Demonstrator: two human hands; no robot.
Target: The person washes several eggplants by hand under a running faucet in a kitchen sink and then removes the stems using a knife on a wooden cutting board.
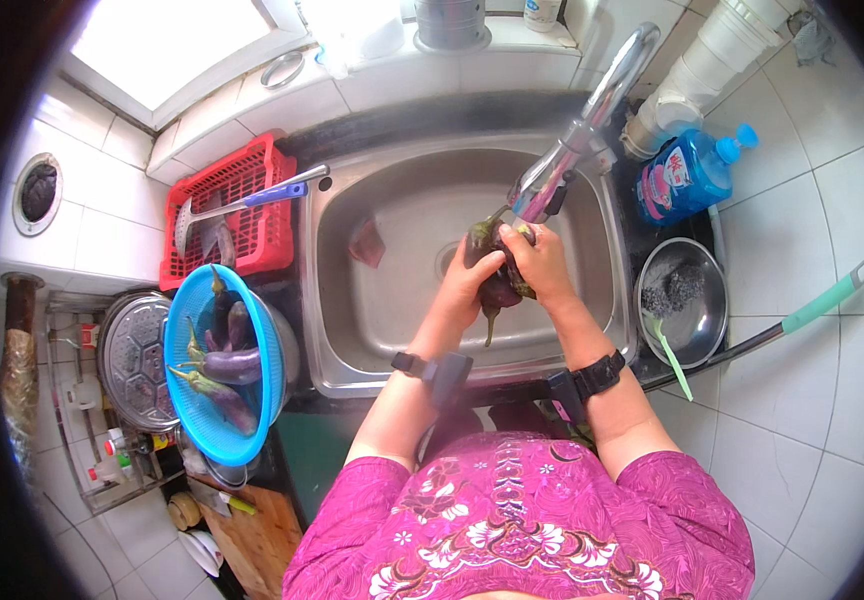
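Both my hands hold a small bunch of dark purple eggplants (498, 291) over the stainless steel sink (394, 315). My left hand (469, 281) wraps the left side of the bunch, thumb across the front. My right hand (540, 259) grips the eggplants from the right, close under the chrome faucet (552, 169). One green stem points up and another hangs down; how many eggplants are held is partly hidden by my fingers. To the left, a blue plastic colander (270, 375) holds several purple eggplants (233, 366) with green stems.
A reddish scrap (367, 243) lies on the sink floor. Left stands a red plastic basket (274, 247) with a blue-handled skimmer (274, 195) across it. On the right are a blue soap bottle (683, 180) and a steel bowl (691, 322). A knife (210, 496) rests near a wooden cutting board (259, 532).
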